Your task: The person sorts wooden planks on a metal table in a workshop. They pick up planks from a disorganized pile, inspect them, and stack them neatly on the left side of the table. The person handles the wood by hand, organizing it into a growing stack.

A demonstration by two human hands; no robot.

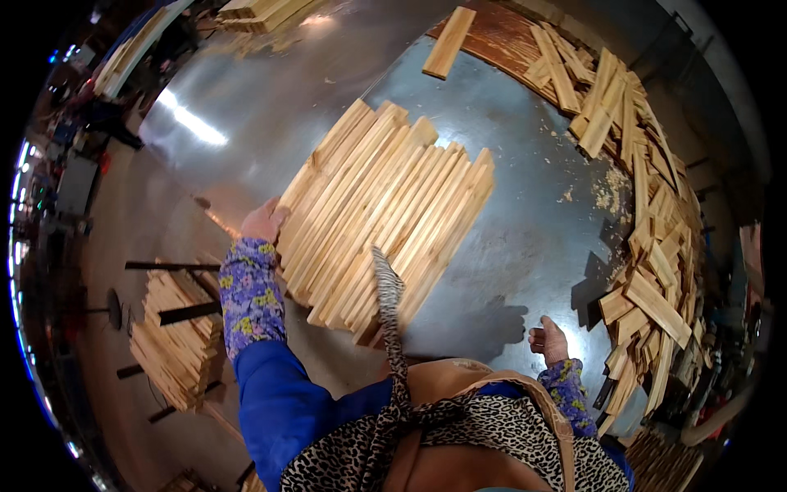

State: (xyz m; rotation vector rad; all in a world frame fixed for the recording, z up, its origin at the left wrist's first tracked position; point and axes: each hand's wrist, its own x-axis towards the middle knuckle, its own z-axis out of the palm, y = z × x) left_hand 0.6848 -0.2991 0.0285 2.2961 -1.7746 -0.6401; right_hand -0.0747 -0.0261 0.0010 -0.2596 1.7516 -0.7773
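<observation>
A row of pale wooden slats (385, 213) lies side by side on the metal table, with uneven ends. At the row's left edge my left hand (264, 221) grips the outermost slat, its fingers bent against the wood and partly hidden. My right hand (549, 340) is held over the table's near right part, apart from the row. Its thumb points up and its fingers are loosely curled and apart, with nothing visible in them. A patterned cloth tie (388, 287) hangs from my front across the slats' near ends.
The metal table (484, 303) carries sawdust and one loose slat (448, 43) at the far side. Along the right edge lies a jumbled heap of wooden pieces (656, 303). More slats (176, 340) are stacked on a dark-barred rack at lower left. Boards (261, 12) sit far left.
</observation>
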